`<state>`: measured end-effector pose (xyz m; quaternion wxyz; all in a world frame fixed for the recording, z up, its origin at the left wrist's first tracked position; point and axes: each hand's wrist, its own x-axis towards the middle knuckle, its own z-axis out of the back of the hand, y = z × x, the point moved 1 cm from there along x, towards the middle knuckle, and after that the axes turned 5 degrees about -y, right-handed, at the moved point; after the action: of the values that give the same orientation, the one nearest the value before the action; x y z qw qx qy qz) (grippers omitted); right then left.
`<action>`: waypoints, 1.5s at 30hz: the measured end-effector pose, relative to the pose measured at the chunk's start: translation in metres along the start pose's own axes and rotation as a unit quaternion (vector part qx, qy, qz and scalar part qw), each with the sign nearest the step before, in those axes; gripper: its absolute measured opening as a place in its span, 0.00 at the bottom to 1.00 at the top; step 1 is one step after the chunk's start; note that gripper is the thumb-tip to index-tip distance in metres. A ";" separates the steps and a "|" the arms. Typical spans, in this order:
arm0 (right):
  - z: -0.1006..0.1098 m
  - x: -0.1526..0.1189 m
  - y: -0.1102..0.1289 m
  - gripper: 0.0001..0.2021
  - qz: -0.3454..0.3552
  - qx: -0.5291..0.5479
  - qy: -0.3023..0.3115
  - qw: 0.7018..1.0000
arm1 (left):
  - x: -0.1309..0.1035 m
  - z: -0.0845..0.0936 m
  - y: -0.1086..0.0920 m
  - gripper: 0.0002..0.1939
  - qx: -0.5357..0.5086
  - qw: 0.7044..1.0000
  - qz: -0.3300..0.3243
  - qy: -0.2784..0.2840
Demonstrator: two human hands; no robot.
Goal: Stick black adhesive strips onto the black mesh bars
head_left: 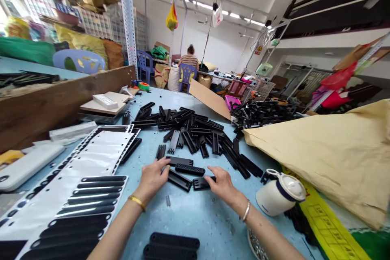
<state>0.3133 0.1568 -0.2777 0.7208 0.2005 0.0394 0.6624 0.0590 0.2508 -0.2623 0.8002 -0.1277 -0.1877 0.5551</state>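
Note:
My left hand (152, 178) touches the left end of a black plastic piece (180, 180), its thumb and fingers closed on that end. On the right, my right hand (221, 182) has its thumb and fingers around another short black piece (201, 183). Between the hands lies a black textured piece (190, 169), with a flat toothed piece (180, 161) just behind it. A large pile of black pieces (189, 126) spreads beyond both hands. Near the front edge, several black textured pieces (171, 245) lie side by side.
White sheets with black strips (91, 150) cover the left side of the blue table (158, 215). A white lidded mug (278, 193) stands right, beside brown paper (329, 150). Below my right forearm is a bowl (254, 245). A person (189, 60) sits far back.

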 end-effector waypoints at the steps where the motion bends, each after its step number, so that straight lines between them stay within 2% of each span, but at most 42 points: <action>1: 0.005 -0.005 -0.004 0.18 -0.012 -0.006 -0.009 1.000 | -0.007 0.005 0.002 0.20 -0.005 1.000 0.010 -0.009; 4: 0.014 -0.012 -0.013 0.14 -0.042 -0.023 -0.011 0.999 | -0.024 0.012 0.002 0.20 -0.019 1.000 0.021 -0.014; 7: 0.012 -0.005 -0.011 0.13 -0.054 -0.036 -0.003 0.998 | -0.029 0.004 -0.007 0.19 -0.025 0.999 -0.019 0.014; 11: -0.004 0.021 0.016 0.13 -0.036 -0.044 0.007 0.998 | -0.028 -0.011 -0.021 0.25 0.002 0.994 -0.091 0.056; 15: -0.015 0.038 0.043 0.05 -0.003 -0.052 0.038 0.998 | -0.032 -0.005 -0.024 0.16 0.045 0.988 -0.123 0.081; 19: -0.003 0.024 0.046 0.07 0.006 -0.053 0.023 0.998 | -0.046 0.014 -0.021 0.12 0.051 0.981 -0.140 0.124; 22: 0.008 0.003 0.039 0.08 -0.005 -0.045 0.038 0.998 | -0.055 0.019 -0.024 0.10 0.024 0.973 -0.156 0.170; 27: 0.010 -0.021 0.034 0.08 -0.016 -0.024 0.085 0.996 | -0.055 0.009 -0.034 0.11 -0.036 0.953 -0.185 0.239; 32: 0.004 -0.026 0.036 0.08 -0.011 -0.006 0.087 0.996 | -0.044 0.002 -0.030 0.13 -0.060 0.944 -0.184 0.267; 36: 0.002 -0.025 0.036 0.09 -0.009 0.000 0.084 0.996 | -0.039 0.000 -0.022 0.16 -0.067 0.948 -0.165 0.266; 39: 0.002 -0.025 0.036 0.09 -0.006 0.001 0.085 0.996 | -0.041 0.001 -0.018 0.17 -0.061 0.960 -0.145 0.230; 42: 0.002 -0.030 0.039 0.09 0.011 0.011 0.101 0.995 | -0.051 0.006 -0.017 0.15 -0.045 0.973 -0.123 0.191; 45: 0.000 -0.040 0.041 0.07 0.028 0.029 0.122 0.992 | -0.067 0.012 -0.015 0.09 -0.032 0.974 -0.128 0.184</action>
<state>0.2701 0.1193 -0.2720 0.6853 0.1398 0.1409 0.7007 0.0457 0.1824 -0.2563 0.8809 -0.2281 -0.0699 0.4087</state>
